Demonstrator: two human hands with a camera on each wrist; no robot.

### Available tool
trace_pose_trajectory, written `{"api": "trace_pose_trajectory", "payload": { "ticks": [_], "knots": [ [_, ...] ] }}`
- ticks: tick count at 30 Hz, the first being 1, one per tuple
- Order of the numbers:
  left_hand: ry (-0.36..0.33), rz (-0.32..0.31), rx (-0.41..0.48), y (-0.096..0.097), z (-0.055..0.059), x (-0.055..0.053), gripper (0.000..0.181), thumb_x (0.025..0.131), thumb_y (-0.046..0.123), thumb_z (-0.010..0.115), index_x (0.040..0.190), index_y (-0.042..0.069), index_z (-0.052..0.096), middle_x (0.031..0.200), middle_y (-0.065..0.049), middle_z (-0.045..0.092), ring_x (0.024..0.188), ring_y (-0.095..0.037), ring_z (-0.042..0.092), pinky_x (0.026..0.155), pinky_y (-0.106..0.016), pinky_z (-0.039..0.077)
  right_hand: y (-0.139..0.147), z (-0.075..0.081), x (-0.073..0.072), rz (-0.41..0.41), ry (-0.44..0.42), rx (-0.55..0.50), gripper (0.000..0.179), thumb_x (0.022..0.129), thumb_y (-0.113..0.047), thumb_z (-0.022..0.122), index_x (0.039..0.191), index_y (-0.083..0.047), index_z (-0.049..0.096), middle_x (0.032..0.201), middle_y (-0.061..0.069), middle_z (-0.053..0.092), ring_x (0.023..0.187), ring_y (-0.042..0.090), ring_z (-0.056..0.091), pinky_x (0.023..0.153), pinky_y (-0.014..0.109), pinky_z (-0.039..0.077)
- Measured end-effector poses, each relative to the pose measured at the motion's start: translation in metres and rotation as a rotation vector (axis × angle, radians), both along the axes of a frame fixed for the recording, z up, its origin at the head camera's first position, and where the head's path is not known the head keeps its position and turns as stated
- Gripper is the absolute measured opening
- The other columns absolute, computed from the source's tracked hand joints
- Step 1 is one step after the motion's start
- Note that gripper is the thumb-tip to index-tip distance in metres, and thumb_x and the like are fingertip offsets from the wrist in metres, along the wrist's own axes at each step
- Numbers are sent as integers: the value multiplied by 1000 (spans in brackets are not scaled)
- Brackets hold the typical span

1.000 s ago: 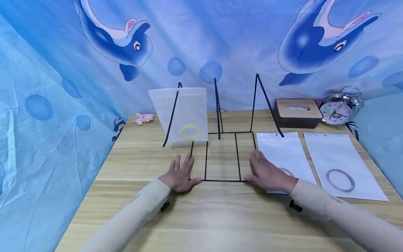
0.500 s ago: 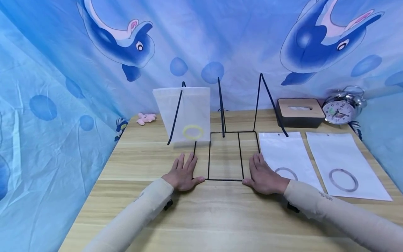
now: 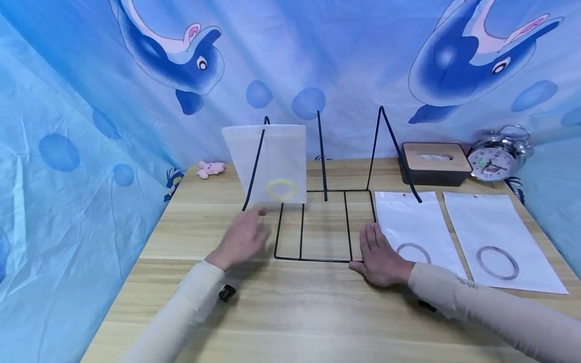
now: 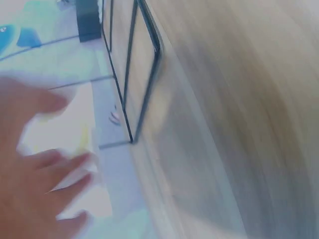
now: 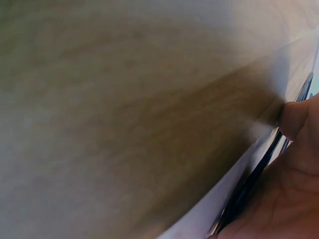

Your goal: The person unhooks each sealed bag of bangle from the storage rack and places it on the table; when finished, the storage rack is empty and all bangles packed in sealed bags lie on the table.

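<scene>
A black wire rack (image 3: 322, 156) with upright hooks stands on the table. From its left hook hangs a white zip-top bag (image 3: 288, 156) that shows a yellow ring (image 3: 269, 190). My left hand (image 3: 242, 238), blurred, is left of the rack's base and below the bag; it holds nothing, its fingers loosely bent. In the left wrist view those fingers (image 4: 65, 191) overlap the bag. My right hand (image 3: 383, 259) rests with straight fingers along the base's front right corner. The right wrist view shows its thumb (image 5: 295, 119) against the black wire.
Two flat white bags lie right of the rack: the nearer bag (image 3: 404, 214), partly behind my right hand, and the farther bag (image 3: 476, 222), each with a greyish ring. Behind them stand a tissue box (image 3: 436, 174) and an alarm clock (image 3: 491, 164). A pink toy (image 3: 210, 169) sits back left.
My left hand has let go of the rack's front left corner and moved up and left, uncovering that corner. The right hand, moved slightly down along the frame earlier, stays at the front right corner.
</scene>
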State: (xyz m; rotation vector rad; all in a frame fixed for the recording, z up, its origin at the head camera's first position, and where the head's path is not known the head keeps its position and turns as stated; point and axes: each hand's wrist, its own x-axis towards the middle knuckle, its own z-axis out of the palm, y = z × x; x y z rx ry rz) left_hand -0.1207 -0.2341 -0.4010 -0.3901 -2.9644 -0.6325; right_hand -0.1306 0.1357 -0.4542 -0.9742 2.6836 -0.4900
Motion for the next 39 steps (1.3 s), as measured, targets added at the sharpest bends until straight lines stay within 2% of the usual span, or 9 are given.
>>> {"api": "trace_pose_trajectory", "payload": {
  "ticks": [3,5,8,10,14,18,28,36,39],
  "knots": [
    [182,158,185,-10,18,-7,32,96,15,61,124,0,58,116,-15,65,103,-34,61,93,-49,47,1,-6,-2,3,15,6,90,106,-46,45,147,25,9,154,45,-6,145,53,-11,116,59,-2],
    [272,238,315,-15,31,-12,24,96,13,60,117,0,59,110,-14,64,103,-31,60,95,-48,46,1,-11,-4,8,35,18,88,106,-43,47,147,25,9,154,45,-7,145,53,-11,116,60,-2],
    [377,280,475,-21,52,-20,23,96,11,61,116,0,57,109,-14,62,105,-29,58,100,-47,42,1,-17,-6,10,43,28,87,105,-38,50,147,26,8,154,45,-7,145,54,-11,115,60,-2],
    [402,294,519,-22,67,-26,27,99,15,59,122,0,55,113,-13,60,107,-27,56,101,-45,41,2,-18,-6,11,51,39,87,105,-38,51,146,26,9,153,46,-7,144,54,-10,115,61,-2],
    [397,318,558,-21,95,-40,38,103,27,54,132,2,52,125,-12,57,114,-26,54,101,-43,42,3,-16,-6,2,45,44,86,105,-37,51,147,26,9,153,46,-7,145,54,-10,115,61,-2],
    [419,319,578,-19,110,-52,39,105,33,52,129,3,56,125,-11,58,114,-24,54,99,-41,43,3,-15,-4,-18,21,38,85,106,-38,49,148,24,8,155,43,-9,145,52,-13,115,61,-1],
    [455,337,638,-19,115,-60,36,103,35,58,121,4,59,119,-10,60,108,-21,56,95,-35,45,0,-8,-1,25,58,55,87,106,-44,45,146,26,11,153,47,-4,144,55,-7,115,60,-4],
    [334,300,774,-18,124,-56,30,101,39,62,110,10,57,112,-4,55,96,-17,51,68,-29,45,3,-7,0,27,46,-24,89,106,-48,42,146,26,13,152,48,-1,144,56,-7,115,60,-8],
    [300,268,776,-19,126,-55,31,101,39,60,111,10,59,105,-3,55,89,-16,51,65,-27,44,2,-7,1,21,48,-7,88,106,-47,43,146,26,14,152,47,-1,145,55,-6,116,59,-6]
  ]
}}
